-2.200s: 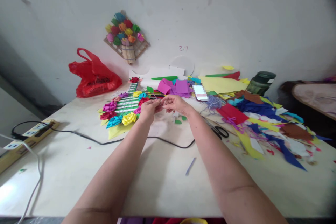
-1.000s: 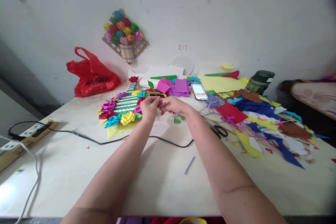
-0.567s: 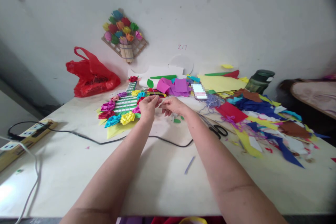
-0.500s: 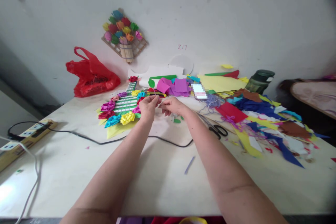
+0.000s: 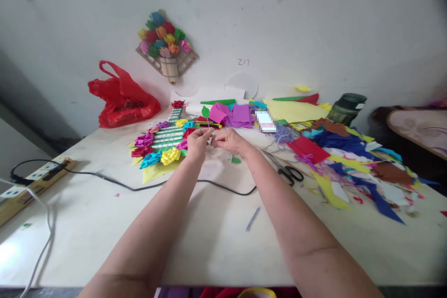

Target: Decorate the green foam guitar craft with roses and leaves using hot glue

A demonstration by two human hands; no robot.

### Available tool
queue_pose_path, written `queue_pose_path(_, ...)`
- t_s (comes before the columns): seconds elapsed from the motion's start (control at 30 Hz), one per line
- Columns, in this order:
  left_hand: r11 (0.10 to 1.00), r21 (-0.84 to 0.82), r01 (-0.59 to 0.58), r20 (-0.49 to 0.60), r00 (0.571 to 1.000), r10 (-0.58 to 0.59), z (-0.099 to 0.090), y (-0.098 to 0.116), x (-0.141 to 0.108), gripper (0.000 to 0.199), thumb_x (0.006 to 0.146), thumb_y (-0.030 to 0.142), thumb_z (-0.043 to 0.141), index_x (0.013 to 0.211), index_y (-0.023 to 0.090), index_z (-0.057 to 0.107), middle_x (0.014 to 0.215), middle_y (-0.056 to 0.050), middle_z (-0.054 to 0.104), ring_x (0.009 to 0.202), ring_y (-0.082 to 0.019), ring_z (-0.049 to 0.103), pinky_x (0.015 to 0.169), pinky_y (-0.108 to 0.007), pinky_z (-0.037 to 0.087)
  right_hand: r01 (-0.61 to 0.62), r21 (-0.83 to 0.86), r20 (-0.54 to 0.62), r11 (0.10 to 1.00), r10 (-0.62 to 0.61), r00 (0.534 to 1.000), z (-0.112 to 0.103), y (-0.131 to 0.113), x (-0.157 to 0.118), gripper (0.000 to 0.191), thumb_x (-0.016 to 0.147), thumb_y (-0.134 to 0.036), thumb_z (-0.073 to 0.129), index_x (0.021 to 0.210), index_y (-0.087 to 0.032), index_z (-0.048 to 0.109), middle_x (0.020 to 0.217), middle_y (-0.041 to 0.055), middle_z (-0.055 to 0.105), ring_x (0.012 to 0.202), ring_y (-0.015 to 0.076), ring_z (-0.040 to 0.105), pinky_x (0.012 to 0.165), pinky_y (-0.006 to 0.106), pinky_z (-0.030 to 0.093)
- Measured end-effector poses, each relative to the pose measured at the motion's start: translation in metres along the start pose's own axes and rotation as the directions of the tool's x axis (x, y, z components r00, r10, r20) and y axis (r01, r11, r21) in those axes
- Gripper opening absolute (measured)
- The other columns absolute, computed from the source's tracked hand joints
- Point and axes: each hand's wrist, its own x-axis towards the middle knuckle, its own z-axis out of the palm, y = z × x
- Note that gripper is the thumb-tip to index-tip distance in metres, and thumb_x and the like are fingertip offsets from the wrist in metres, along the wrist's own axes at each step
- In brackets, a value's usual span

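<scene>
A green paper leaf point(image 5: 205, 111) stands up on a thin pale stem, its lower end pinched in my left hand point(image 5: 197, 143). Close beside it, my right hand point(image 5: 228, 141) is closed, its fingertips nearly meeting those of the left. Whatever the right fingers hold near the stem is too small to make out. Just left of my hands lies a guitar-shaped craft piece point(image 5: 166, 138) with white strips on green, ringed by colourful paper flowers. A loose green leaf point(image 5: 236, 160) rests on the table below my right hand.
Black-handled scissors point(image 5: 291, 175) lie right of my right forearm, near a heap of paper scraps point(image 5: 363, 158). A black cable point(image 5: 132, 190) runs from the power strip point(image 5: 38, 181) across the table. Behind are a red bag point(image 5: 127, 102), purple paper point(image 5: 242, 115) and a dark bottle point(image 5: 347, 108).
The leaf on its stem has shifted slightly right and down. My hands have drawn closer together, the left moving a little to the right.
</scene>
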Motion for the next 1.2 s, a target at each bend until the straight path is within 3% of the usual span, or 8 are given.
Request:
queue_pose_path(0.17, 0.999, -0.045, 0.019, 0.016, 1.000, -0.018, 0.003, 0.003, -0.003, 0.024, 0.056, 0.035, 0.072, 0.066, 0.015, 0.064, 0.059, 0.001, 0.058, 0.053, -0.007, 0.047, 0.051, -0.020, 0.032, 0.094, -0.033, -0.066, 0.995, -0.096, 0.993, -0.001, 0.002, 0.002, 0.013, 0.071, -0.014, 0.058, 0.060, -0.013, 0.064, 0.078, 0.0046, 0.061, 0.071, 0.0110, 0.056, 0.065, 0.022, 0.041)
queue_pose_path(0.27, 0.999, -0.047, 0.000, -0.057, 0.998, -0.003, 0.002, 0.003, -0.001, 0.025, 0.057, 0.035, 0.072, 0.070, 0.016, 0.065, 0.062, 0.001, 0.059, 0.055, -0.008, 0.048, 0.052, -0.020, 0.032, -0.037, -0.077, -0.194, 0.996, 0.021, 0.981, -0.011, -0.003, 0.002, 0.010, 0.071, -0.022, 0.062, 0.072, -0.014, 0.067, 0.092, 0.0070, 0.060, 0.073, 0.0110, 0.056, 0.065, 0.022, 0.043)
queue_pose_path(0.33, 0.999, -0.041, -0.013, -0.090, 0.996, 0.009, 0.002, 0.002, 0.001, 0.024, 0.057, 0.035, 0.072, 0.069, 0.016, 0.065, 0.063, 0.001, 0.060, 0.055, -0.007, 0.048, 0.052, -0.020, 0.032, -0.211, -0.110, -0.280, 0.971, 0.173, 0.944, -0.019, -0.005, 0.001, 0.018, 0.074, -0.030, 0.060, 0.069, -0.013, 0.065, 0.081, 0.0064, 0.061, 0.067, 0.0110, 0.054, 0.059, 0.022, 0.042)
queue_pose_path(0.43, 0.999, -0.051, -0.014, -0.078, 0.997, 0.010, 0.003, 0.000, 0.002, 0.024, 0.057, 0.035, 0.072, 0.070, 0.016, 0.066, 0.063, 0.001, 0.060, 0.056, -0.007, 0.048, 0.052, -0.020, 0.032, -0.480, -0.040, -0.123, 0.876, 0.473, 0.873, -0.026, -0.007, -0.004, 0.038, 0.076, -0.048, 0.055, 0.064, -0.013, 0.062, 0.062, 0.0045, 0.060, 0.048, 0.0092, 0.049, 0.045, 0.021, 0.038)
queue_pose_path(0.5, 0.997, -0.080, 0.002, -0.039, 0.999, -0.005, 0.004, -0.001, 0.001, 0.025, 0.057, 0.035, 0.073, 0.071, 0.016, 0.067, 0.065, 0.001, 0.060, 0.058, -0.008, 0.049, 0.055, -0.020, 0.034, -0.568, 0.008, 0.026, 0.823, 0.568, 0.823, -0.025, -0.009, -0.007, 0.042, 0.074, -0.053, 0.056, 0.063, -0.013, 0.060, 0.058, 0.0042, 0.061, 0.041, 0.0075, 0.046, 0.038, 0.020, 0.034)
queue_pose_path(0.7, 0.980, -0.195, 0.034, 0.087, 0.996, -0.017, 0.005, -0.002, -0.001, 0.027, 0.051, 0.032, 0.077, 0.069, 0.014, 0.067, 0.065, 0.000, 0.060, 0.060, -0.009, 0.051, 0.062, -0.023, 0.040, -0.505, 0.140, 0.056, 0.852, 0.502, 0.863, -0.012, -0.017, -0.003, 0.034, 0.075, -0.039, 0.062, 0.054, -0.013, 0.054, 0.051, 0.0014, 0.058, 0.035, 0.0040, 0.043, 0.032, 0.016, 0.028)
queue_pose_path(0.83, 0.973, -0.219, 0.072, 0.147, 0.988, -0.040, 0.005, -0.001, -0.001, 0.028, 0.052, 0.032, 0.076, 0.070, 0.012, 0.067, 0.067, -0.004, 0.062, 0.064, -0.012, 0.055, 0.064, -0.026, 0.043, -0.511, 0.226, 0.053, 0.829, 0.514, 0.856, -0.009, -0.017, -0.001, 0.027, 0.075, -0.027, 0.062, 0.054, -0.012, 0.054, 0.050, 0.0008, 0.058, 0.034, 0.0051, 0.047, 0.030, 0.015, 0.029)
queue_pose_path(1.2, 0.964, -0.266, 0.032, 0.103, 0.995, -0.005, 0.005, -0.002, 0.000, 0.023, 0.049, 0.027, 0.077, 0.064, 0.011, 0.068, 0.058, -0.002, 0.060, 0.058, -0.011, 0.054, 0.065, -0.026, 0.044, -0.504, 0.354, 0.078, 0.788, 0.512, 0.856, 0.000, -0.013, 0.000, 0.024, 0.077, -0.024, 0.060, 0.058, -0.013, 0.054, 0.048, -0.0001, 0.059, 0.037, 0.0097, 0.056, 0.031, 0.016, 0.039)
